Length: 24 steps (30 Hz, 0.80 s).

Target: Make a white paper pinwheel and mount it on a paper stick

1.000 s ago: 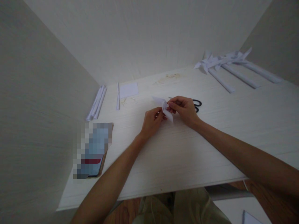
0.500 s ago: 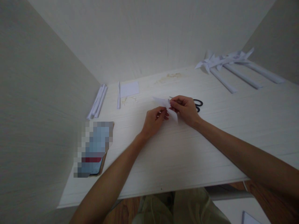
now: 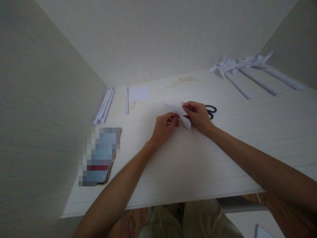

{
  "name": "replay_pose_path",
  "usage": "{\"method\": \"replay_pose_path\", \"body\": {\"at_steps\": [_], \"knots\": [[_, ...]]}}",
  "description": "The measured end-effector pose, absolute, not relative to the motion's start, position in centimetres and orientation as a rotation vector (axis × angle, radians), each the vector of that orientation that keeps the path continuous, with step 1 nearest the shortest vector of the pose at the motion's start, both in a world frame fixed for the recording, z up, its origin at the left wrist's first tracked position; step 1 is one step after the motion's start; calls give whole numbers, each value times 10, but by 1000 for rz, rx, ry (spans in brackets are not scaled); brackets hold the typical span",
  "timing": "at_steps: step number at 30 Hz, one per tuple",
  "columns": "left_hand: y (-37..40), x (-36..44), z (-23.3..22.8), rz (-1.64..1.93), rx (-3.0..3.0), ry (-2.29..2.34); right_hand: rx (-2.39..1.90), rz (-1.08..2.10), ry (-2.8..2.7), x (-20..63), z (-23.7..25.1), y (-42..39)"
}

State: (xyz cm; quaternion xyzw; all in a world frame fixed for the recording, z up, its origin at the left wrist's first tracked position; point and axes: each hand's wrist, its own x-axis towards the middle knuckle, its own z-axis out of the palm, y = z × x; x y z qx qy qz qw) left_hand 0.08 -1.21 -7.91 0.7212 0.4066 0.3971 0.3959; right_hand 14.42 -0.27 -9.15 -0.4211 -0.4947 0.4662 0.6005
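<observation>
Between my two hands is a small piece of white paper [image 3: 186, 123], with one pointed corner to the left and a curled flap below, like the blades of a pinwheel. My left hand [image 3: 162, 128] pinches it near its middle, fingers closed. From the other side, the thumb and fingertips of my right hand [image 3: 198, 116] close on its upper right part. Black-handled scissors [image 3: 212, 112] lie on the table just behind my right hand, which partly hides them.
Rolled paper tubes [image 3: 104, 105] lie at the left wall, beyond a phone [image 3: 105, 145], partly blurred out. A thin paper roll [image 3: 126, 100] and a square sheet [image 3: 138, 94] are further back. Folded paper pinwheels [image 3: 237, 64] with tubes [image 3: 260, 82] rest at the back right of the white table [image 3: 173, 175].
My right fingers have shifted slightly on the paper, and its lower flap has curled over more. My left hand keeps its pinch. The whole view has moved a little.
</observation>
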Motion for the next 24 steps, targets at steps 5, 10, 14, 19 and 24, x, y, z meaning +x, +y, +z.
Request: {"method": "replay_pose_path", "body": {"at_steps": [5,10,14,19,24], "knots": [[-11,0,-79,999,1823,1061,-952,1058,-1237,144,-88,-5],[-11,-1,-77,974,1902,1075,-964,975,-1294,145,-89,-5],[-13,-2,-74,913,1977,1063,-1026,816,-1365,148,-91,-3],[-14,-2,-73,878,2045,1055,-1025,759,-1455,149,-90,-3],[-14,-3,-75,909,2102,1013,-994,822,-1487,148,-87,-5]]}}
